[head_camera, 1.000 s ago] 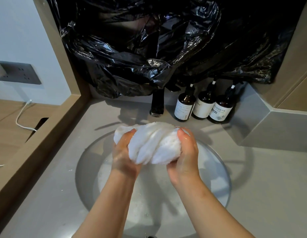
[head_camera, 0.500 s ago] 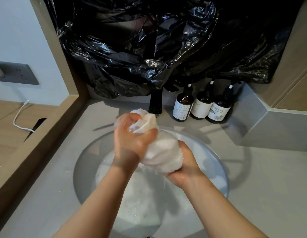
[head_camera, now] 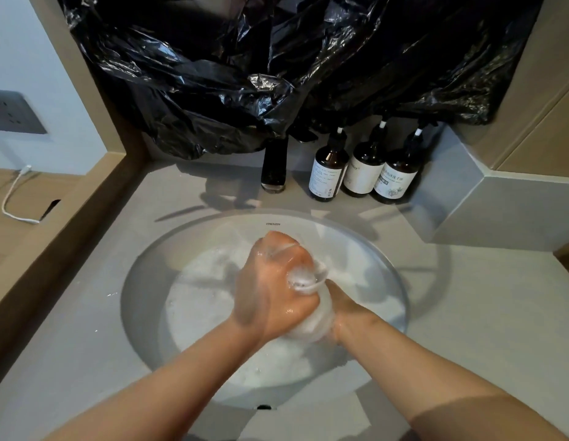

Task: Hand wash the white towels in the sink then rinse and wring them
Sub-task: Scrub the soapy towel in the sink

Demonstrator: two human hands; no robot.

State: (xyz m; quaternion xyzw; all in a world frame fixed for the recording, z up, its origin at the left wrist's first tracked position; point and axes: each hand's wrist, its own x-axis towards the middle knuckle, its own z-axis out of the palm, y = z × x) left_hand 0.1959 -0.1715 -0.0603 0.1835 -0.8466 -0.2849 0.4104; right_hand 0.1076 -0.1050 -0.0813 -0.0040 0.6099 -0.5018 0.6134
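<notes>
Black plastic sheeting hangs over the whole back wall, probably covering whatever is behind it. Below it the grey tabletop runs wall to wall, and the round sink sits in its middle with cloudy soapy water pooled in the bowl.

Along the back edge, toward the right corner, three brown pump bottles stand close together, out of the splash zone. Just left of them is the dark tap, its top hidden under the plastic.

Both hands are down in the basin, and they are working low so the suds fall back into the water. The left hand is on top, fingers curled tight in a full fist around the upper end of the towel. A foamy twist of cloth bulges out beside the thumb. The right hand comes in from underneath, clamped on the lower end and mostly hidden by cloth and lather. Neither hand is open at all.

The towel is bunched into a small wad between them, just above the water in the right half of the bowl. This looks like a soapy squeeze, so I'd say it's mid-wash with rinsing yet to come.
</notes>
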